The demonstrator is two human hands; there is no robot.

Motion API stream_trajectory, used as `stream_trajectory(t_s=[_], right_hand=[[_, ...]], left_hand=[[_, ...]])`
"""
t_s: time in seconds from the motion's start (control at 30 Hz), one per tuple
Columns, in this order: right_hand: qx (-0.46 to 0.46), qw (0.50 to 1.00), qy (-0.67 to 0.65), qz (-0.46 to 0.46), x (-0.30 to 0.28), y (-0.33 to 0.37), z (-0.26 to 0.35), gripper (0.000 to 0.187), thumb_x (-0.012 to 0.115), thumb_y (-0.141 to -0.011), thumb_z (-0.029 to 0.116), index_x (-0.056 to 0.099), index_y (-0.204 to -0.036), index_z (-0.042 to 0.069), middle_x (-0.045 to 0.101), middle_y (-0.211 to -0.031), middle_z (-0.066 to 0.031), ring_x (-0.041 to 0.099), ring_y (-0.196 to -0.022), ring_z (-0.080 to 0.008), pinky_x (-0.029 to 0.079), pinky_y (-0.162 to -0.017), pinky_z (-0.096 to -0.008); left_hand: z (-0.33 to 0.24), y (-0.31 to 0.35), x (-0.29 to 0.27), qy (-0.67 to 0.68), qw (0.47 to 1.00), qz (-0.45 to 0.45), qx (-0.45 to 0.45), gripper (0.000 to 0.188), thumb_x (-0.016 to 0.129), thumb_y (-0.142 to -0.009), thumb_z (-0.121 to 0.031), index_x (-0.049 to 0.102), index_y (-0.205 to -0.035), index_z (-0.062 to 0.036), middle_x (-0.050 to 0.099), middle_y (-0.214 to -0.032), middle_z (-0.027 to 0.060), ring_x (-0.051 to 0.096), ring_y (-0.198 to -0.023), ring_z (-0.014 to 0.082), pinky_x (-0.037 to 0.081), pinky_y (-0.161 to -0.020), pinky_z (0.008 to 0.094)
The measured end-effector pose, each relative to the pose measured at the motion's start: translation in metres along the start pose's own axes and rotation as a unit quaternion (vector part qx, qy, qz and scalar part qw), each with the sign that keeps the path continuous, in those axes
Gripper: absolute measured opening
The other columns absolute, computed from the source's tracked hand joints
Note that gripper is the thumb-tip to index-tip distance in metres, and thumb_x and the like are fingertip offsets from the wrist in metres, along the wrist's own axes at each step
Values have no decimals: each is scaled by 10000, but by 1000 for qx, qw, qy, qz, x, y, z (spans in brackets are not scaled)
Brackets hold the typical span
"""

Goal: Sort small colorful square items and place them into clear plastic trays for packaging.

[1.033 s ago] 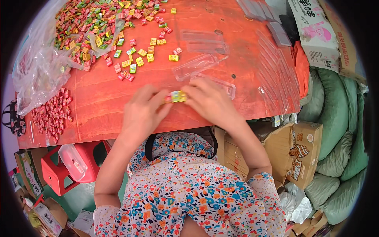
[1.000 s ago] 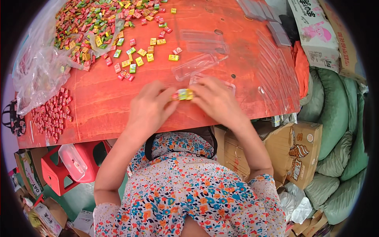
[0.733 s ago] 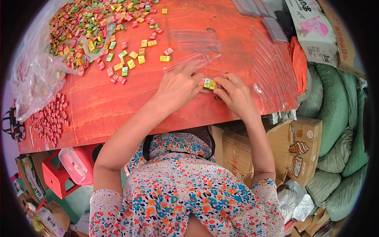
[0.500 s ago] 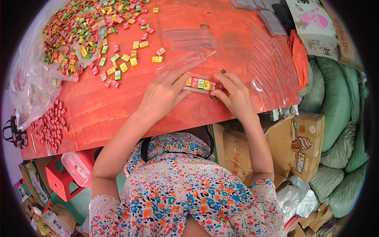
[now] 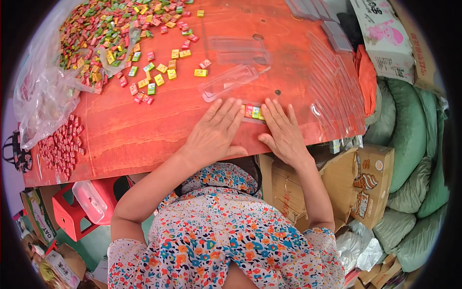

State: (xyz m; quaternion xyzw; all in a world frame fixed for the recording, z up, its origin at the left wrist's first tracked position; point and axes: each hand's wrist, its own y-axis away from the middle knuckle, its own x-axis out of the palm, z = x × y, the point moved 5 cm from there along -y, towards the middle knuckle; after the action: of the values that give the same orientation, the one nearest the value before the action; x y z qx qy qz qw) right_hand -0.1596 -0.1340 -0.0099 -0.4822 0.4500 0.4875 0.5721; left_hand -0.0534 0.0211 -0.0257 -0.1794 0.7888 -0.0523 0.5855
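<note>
Apparently, the step in hand is settling a row of packs (image 5: pixel 252 111) in a clear tray (image 5: pixel 258 122), which lies inward from the near edge of the table (image 5: pixel 144 125), right of its middle. The left hand (image 5: pixel 215 129) and right hand (image 5: pixel 284 132) cover the row's two ends, palms down, fingers straight, thumbs spread wide; neither closes around anything, and how hard they press I cannot tell. Loose packs (image 5: pixel 159 80) scatter toward the far left corner's heap (image 5: pixel 96 43); spare trays (image 5: pixel 230 83) lie beyond the hands, more along the right edge. The next move probably calls for light, even fingertip pressure, leaving every pack flat between the walls.
</note>
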Motion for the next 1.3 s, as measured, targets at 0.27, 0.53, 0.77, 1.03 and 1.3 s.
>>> stream_trajectory(t_s=[0.27,0.53,0.77,1.03,1.3], right_hand=[[-114,990,-9,-76,-13,-69,2,404,585,-871,80,602,-1273,46,588,-1344,-122,516,-1278,-294,387,-1084,-439],[-107,991,-1,-82,-16,-76,3,182,668,-820,85,683,-1000,68,665,-1005,-69,634,-916,-268,496,-788,-399],[-83,991,-49,-96,-29,-115,15,212,670,-884,147,668,-1066,39,674,-1078,-119,649,-967,-319,520,-855,-419],[-149,986,-19,69,43,-209,101,548,509,-994,385,410,-1471,134,263,-1589,-151,243,-1450,-429,266,-1149,-592],[-251,956,-80,132,33,-145,128,535,492,-1007,365,392,-1500,184,256,-1611,-108,185,-1488,-387,136,-1202,-568]], left_hand=[[21,2,-22,-23,996,-65,-64,915,651,-791,-583,423,-1412,49,404,-1499,214,349,-1421,353,246,-1188,492],[32,41,-36,-1,991,-73,-114,781,657,-840,-528,489,-1382,8,448,-1479,172,367,-1412,348,261,-1180,496],[114,61,-66,-169,935,-150,-275,756,572,-893,-581,437,-1461,-101,345,-1544,166,293,-1427,402,216,-1160,571],[138,63,-55,-155,950,-96,-252,966,544,-824,-714,295,-1542,-118,253,-1584,202,201,-1472,400,137,-1191,562],[94,130,-77,-8,955,-110,-276,946,608,-864,-587,188,-1573,-121,148,-1625,190,135,-1487,433,122,-1190,573]])
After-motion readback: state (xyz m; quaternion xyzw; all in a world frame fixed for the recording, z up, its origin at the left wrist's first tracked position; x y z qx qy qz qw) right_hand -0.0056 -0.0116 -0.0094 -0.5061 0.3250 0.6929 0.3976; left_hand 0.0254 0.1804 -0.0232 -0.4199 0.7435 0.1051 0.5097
